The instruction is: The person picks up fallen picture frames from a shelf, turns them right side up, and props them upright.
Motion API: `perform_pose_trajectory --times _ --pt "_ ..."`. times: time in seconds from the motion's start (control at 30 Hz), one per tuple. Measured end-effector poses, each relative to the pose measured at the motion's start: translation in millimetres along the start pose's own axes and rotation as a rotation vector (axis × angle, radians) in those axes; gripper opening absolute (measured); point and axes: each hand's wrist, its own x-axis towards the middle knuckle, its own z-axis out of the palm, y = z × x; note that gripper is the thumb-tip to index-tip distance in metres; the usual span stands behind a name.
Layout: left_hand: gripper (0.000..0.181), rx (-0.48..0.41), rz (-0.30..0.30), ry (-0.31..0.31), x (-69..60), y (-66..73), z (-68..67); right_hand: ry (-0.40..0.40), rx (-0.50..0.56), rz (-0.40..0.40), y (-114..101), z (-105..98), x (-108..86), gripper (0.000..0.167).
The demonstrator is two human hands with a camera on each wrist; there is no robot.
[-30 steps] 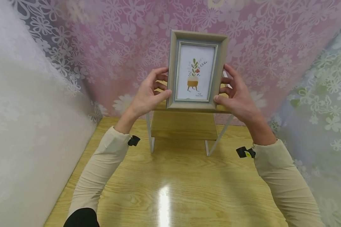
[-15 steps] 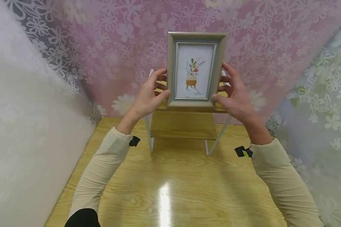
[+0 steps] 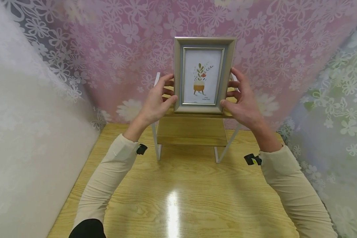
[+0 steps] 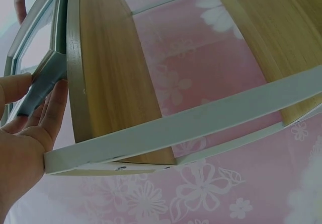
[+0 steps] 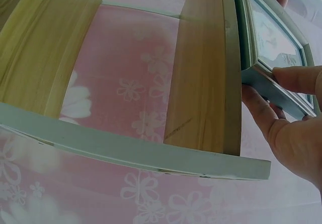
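Note:
A picture frame [image 3: 178,79] with a pale gold-beige border and a blue-grey inner band stands upright at the top of a small wooden rack [image 3: 193,130]. Its print shows a plant in an orange pot on legs. My left hand [image 3: 157,100] grips the left edge, thumb in front and fingers round the side. On the opposite edge, my right hand [image 3: 245,100] holds the frame the same way. Both wrist views show the frame's lower side close against the rack's top board [image 4: 105,63]; whether its full weight rests there I cannot tell.
White metal legs [image 3: 155,140] carry the rack's two boards, the lower shelf sitting under the frame. Around it lies a wood-grain surface [image 3: 137,188]. Flowered pink cloth [image 3: 122,59] hangs behind, with pale cloth walls [image 3: 26,132] on both sides.
In the head view the frame has shifted slightly left and its top edge has come down a little, now standing straighter. Both hands have kept their hold, the right one moving slightly left.

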Motion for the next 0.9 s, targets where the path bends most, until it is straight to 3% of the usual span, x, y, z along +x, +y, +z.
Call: perform_pose_trajectory --times 0.43,0.9 --pt "0.060 -0.017 0.018 0.016 -3.7 0.7 1.2 0.004 -0.013 0.022 -2.6 0.9 -3.8 0.088" --pt "0.061 0.016 -0.046 0.014 -4.9 3.7 1.4 -0.018 -0.084 0.079 -6.7 -0.4 -3.7 0.088"
